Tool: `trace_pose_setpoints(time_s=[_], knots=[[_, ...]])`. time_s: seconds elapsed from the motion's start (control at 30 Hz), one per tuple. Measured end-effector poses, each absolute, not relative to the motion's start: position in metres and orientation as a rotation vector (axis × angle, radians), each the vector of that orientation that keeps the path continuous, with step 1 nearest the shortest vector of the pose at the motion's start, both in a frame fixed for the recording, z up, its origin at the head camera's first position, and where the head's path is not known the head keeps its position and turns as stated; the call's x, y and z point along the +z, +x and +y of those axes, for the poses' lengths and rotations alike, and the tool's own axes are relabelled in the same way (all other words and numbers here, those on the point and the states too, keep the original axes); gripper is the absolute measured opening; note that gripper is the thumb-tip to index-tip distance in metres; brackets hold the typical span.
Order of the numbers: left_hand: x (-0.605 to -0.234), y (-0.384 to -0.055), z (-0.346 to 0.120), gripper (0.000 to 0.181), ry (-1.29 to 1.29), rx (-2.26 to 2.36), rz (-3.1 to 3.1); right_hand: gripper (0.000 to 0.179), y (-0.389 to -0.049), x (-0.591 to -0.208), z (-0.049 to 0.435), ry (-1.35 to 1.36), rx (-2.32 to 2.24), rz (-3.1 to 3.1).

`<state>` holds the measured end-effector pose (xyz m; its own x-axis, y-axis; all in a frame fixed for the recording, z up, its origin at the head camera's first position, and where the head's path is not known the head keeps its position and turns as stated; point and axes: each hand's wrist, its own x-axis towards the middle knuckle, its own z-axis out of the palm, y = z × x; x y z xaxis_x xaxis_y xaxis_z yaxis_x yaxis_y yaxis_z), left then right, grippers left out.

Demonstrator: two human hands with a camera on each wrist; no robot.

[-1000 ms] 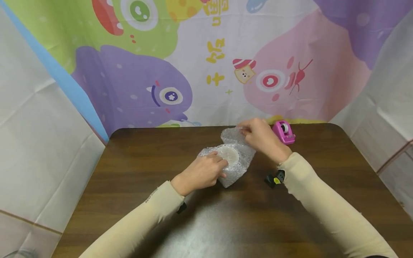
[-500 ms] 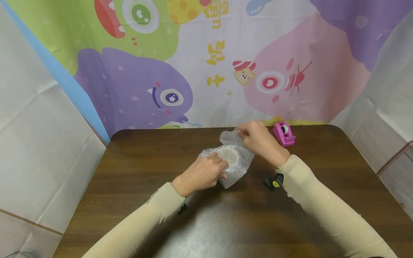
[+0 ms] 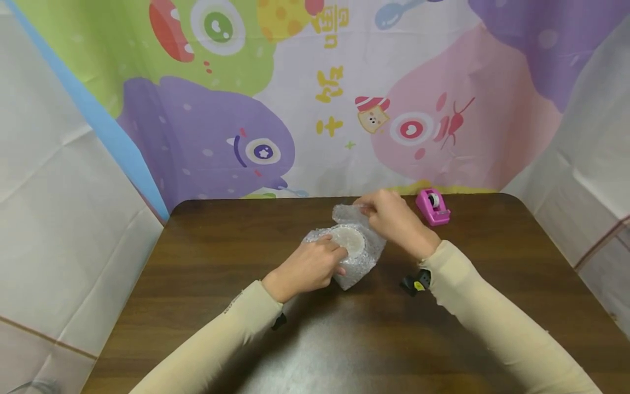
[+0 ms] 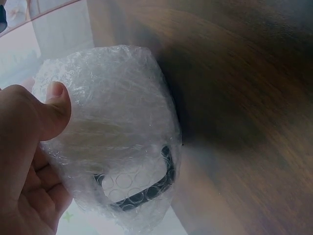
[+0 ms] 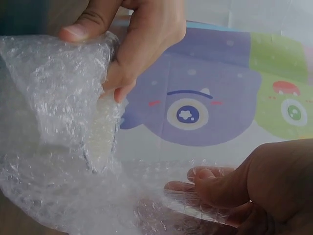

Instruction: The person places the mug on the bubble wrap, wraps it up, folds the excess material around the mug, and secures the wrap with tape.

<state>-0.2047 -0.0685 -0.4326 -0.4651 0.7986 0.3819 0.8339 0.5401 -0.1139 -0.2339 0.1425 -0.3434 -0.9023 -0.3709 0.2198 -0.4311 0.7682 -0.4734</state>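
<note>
A mug (image 3: 351, 241), its pale round rim facing up, stands on the table wrapped in bubble wrap (image 3: 361, 270). Through the wrap in the left wrist view shows a dark-edged loop like a handle (image 4: 146, 194). My left hand (image 3: 313, 265) grips the wrapped mug at its near left side; the thumb lies against the wrap, and in the right wrist view the fingers reach over the rim. On the far right side, my right hand (image 3: 390, 218) pinches a loose flap (image 3: 346, 213) of the wrap between thumb and fingers (image 5: 215, 185), holding it raised beside the rim.
A pink tape dispenser (image 3: 433, 207) stands near the table's back right edge, just beyond the right hand. Behind the brown wooden table (image 3: 221, 235) hangs a cartoon-printed curtain (image 3: 334, 158), close to the back edge.
My right hand has drawn the flap slightly leftward and toward the mug. The left hand keeps its grip in place. The head view has tilted up a little.
</note>
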Motion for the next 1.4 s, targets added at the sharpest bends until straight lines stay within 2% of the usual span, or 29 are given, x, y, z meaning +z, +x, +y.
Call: trace_pose_setpoints(time_s=[0.47, 1.17, 1.4], knots=[[-0.433, -0.206, -0.07, 0.026, -1.341, -0.139, -2.382, 0.03, -0.223, -0.344, 0.133, 0.673, 0.763, -2.839], [-0.433, -0.204, -0.067, 0.023, -1.327, -0.099, -2.382, 0.036, -0.216, -0.352, 0.123, 0.761, 0.707, -2.873], [-0.435, -0.204, -0.067, 0.024, -1.321, -0.111, -2.374, 0.025, -0.215, -0.357, 0.124, 0.799, 0.742, -2.87]])
